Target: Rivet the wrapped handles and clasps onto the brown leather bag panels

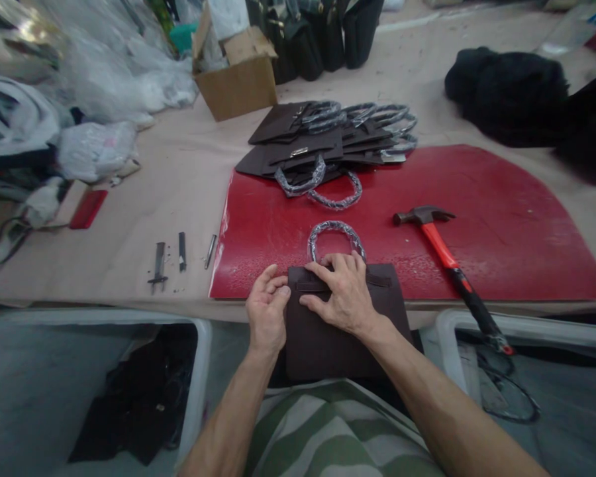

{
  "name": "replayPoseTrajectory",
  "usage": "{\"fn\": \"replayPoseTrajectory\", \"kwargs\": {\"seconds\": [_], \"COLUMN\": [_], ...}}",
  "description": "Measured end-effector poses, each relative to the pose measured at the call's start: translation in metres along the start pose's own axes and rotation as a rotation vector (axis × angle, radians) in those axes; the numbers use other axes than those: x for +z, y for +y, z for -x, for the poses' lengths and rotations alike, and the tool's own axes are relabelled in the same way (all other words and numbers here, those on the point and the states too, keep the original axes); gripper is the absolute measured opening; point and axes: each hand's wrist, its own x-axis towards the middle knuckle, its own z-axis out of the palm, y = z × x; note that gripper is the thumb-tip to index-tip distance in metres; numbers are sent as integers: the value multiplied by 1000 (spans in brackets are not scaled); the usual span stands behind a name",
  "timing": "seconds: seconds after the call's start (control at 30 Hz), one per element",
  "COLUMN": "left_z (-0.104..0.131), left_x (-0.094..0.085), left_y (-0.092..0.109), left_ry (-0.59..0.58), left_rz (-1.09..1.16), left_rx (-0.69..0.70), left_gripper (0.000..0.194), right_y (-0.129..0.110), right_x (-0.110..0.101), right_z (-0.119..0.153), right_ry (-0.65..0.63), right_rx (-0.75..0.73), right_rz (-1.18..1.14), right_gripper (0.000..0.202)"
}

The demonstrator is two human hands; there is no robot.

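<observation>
Fingers (314, 269) of the right hand (346, 295) spread over the top of a dark brown bag (338, 341), the hand palm down, its thumb lying lower on the front, its wrist bent and the forearm running back to the lower right. The grip there is wide, pressed on the bag rather than closed round it. The left hand (268, 315) stands more upright at the bag's left edge, fingers half curled and thumb against the corner; whether it pinches the edge cannot be told. The bag thus lies under the right hand and just beside the left, its plastic-wrapped handle (335, 228) arching beyond the right fingertips onto a red mat (506, 218). Left of the left hand and nearer the body, a pale-rimmed bin (203, 358) holds dark flat pieces (134, 397). To the right of the right forearm, a second bin (447, 331) contains a thin black loop (519, 417) and a pale flat piece (491, 392). Far beyond the hands, to the left, an open cardboard box (241, 86) holds clear plastic (212, 54). Straight beyond the grip lie stacked dark bags (288, 156); a claw hammer (442, 248) rests to its right.
</observation>
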Motion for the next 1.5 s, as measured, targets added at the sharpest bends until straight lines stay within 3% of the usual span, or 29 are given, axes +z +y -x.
{"fn": "replayPoseTrajectory", "kwargs": {"seconds": [0.1, 0.2, 0.27, 0.4, 0.53, 0.63, 0.8, 0.9, 1.0, 1.13, 1.37, 1.5], "left_z": [-3, -3, 0, 8, 17, 29, 47, 45, 38, 30, 11, 7], "left_x": [-8, -12, -13, -19, -29, -30, -20, -16, -17, -21, -21, -29], "left_y": [6, 8, 7, 3, 3, -4, -32, -41, -39, -31, -23, -9], "left_ry": [-84, -109, -64, 11, 69, 86, 45, 60, 32, -21, -117, -94], "left_rz": [-72, -239, -407, -782, -914, -929, -906, -923, -1027, -1148, -1102, -1052], "left_rx": [-27, 46, 152, 493, 693, 682, 507, 625, 815, 923, 881, 848], "left_gripper": [56, 46, 37, 23, 17, 15, 17, 14, 19, 29, 29, 26], "right_y": [-1, -1, -1, -2, -5, -6, -5, -4, -4, -9, -15, -11], "right_x": [-1, 0, 0, 0, 1, 3, 6, 6, 6, 2, 2, 2], "right_z": [0, -1, -1, -1, -2, -4, -6, -6, -6, -9, -10, -8], "right_ry": [-18, -33, -47, -59, -49, -41, -53, -59, -64, -84, -95, -45], "right_rx": [-5, -10, -22, -41, -37, -42, -56, -56, -55, -25, 2, -26], "right_rz": [41, 73, 82, 102, 112, 113, 116, 117, 101, 95, 137, 100], "right_gripper": [61, 61, 60, 61, 61, 60, 57, 56, 54, 48, 45, 45]}}
